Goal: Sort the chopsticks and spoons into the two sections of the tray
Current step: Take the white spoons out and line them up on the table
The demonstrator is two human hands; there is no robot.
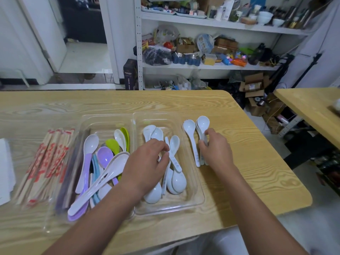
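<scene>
A clear plastic tray [199, 200] with two sections lies on the wooden table. Its left section holds several coloured and white plastic spoons [104, 157]. Its right section holds several white spoons [176, 178]. My left hand [147, 162] reaches into the right section, fingers pinched on the handle of a white spoon [174, 144]. Right of the tray, my right hand [215, 148] grips the handles of stacked white spoons [202, 124] on the table; one more white spoon [191, 137] lies beside them. A pile of wrapped chopsticks [47, 162] lies left of the tray.
White paper [4, 172] sits at the table's left edge. The table's rounded right edge [301, 183] is close to the spoons. A second table [311, 107] stands at the right, and cluttered shelves [202, 65] stand behind.
</scene>
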